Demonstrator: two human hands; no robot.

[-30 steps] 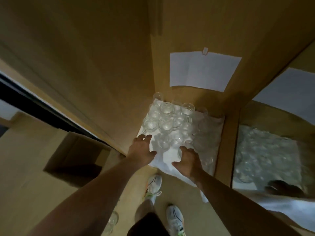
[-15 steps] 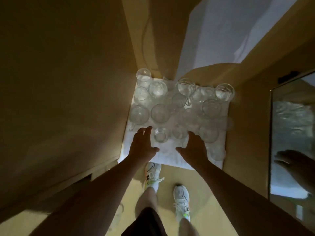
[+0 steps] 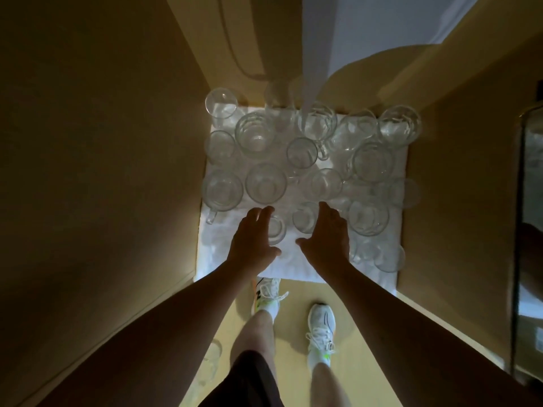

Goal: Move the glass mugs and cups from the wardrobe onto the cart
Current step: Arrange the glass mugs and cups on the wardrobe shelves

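no legible writing in dim wardrobe view

no text, label, brand, number or sign can be read: the pale sheet hanging on the back panel looks blank, the clear glass mugs on the white cloth carry no visible print, and the dark stripes on the white sneakers form no readable logo.
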